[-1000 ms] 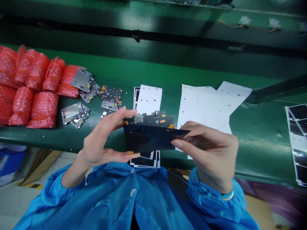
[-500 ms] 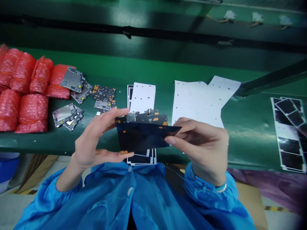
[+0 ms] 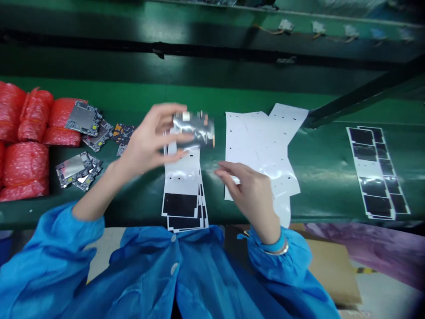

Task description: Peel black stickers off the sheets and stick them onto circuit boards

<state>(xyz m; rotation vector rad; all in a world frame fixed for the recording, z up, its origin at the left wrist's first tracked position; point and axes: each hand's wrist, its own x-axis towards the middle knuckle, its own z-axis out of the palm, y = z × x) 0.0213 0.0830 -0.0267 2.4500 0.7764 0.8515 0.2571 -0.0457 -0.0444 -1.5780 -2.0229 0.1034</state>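
My left hand (image 3: 149, 141) holds a dark circuit board (image 3: 199, 130) by its left side, raised over a stack of white sheets with black rectangles (image 3: 181, 177). The board is blurred, with a glossy dark face and small orange patches at its right edge. My right hand (image 3: 247, 190) is apart from the board, above the green table near the left edge of large white sheets (image 3: 252, 141). Its thumb and index fingertips are close together; whether something small is between them cannot be made out.
Red bubble-wrapped bundles (image 3: 26, 168) lie at the left, beside loose circuit boards (image 3: 83, 117). Strips with black rectangles (image 3: 378, 173) lie at the right. A dark slanted bar (image 3: 358, 97) stands behind them, and a shelf edge runs across the back.
The board has moved up and away from me in my left hand. My right hand has let go of the black sheet and drawn away; the view has shifted right.
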